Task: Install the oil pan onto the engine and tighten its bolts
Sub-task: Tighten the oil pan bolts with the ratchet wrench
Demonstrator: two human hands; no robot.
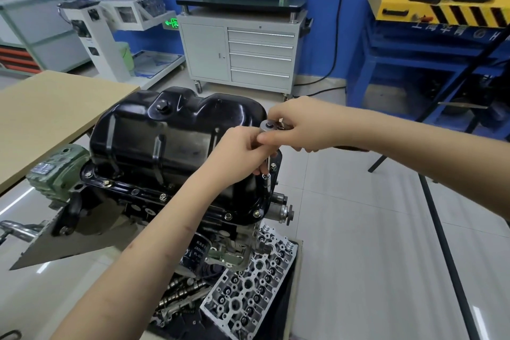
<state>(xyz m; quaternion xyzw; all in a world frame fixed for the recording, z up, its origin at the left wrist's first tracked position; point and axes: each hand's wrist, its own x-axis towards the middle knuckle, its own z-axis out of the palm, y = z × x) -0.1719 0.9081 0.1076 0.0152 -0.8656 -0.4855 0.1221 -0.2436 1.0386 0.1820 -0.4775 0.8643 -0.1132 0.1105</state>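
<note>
A black oil pan sits upside-up on the inverted engine, with several bolts along its flange. A ratchet wrench with an extension and socket stands on a bolt at the pan's right edge. My left hand grips the extension shaft below the ratchet head. My right hand holds the ratchet head and handle, whose far end is hidden behind the hand and forearm.
A cylinder head and camshafts lie in a box below the engine. A tan bench is at left, a grey tool cabinet behind, a blue and yellow lift frame at right. A black oil filter hangs under the engine.
</note>
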